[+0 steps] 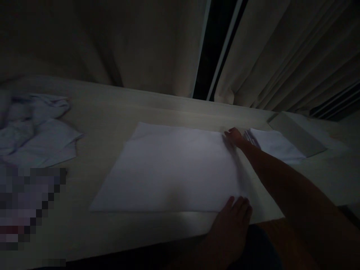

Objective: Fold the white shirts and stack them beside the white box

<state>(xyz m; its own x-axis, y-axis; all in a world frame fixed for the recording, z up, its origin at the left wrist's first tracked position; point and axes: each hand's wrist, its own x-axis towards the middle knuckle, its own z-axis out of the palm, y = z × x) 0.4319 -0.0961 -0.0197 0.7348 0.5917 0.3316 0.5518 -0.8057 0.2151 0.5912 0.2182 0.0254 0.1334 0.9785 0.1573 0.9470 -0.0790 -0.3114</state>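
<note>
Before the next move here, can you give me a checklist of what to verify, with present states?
1. White cloth spread out: ok.
2. Left hand at its near right corner: ok.
3. Right hand at its far right corner: ok.
4. Firm grip at both corners: cannot tell, too dark and blurred.
5. Folded stack apart from the spread cloth: ok.
6. Crumpled cloths on the left lying neatly: not ok, they are heaped.

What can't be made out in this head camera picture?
All in the head view:
- Cloth pile: cut off by the left edge; pixelation masks whatever lies below it.
- Right hand: dimness and blur obscure its grip on the white cloth.
- Left hand: its own back hides the palm.
- Gap between the curtains: too dark to see through.
</note>
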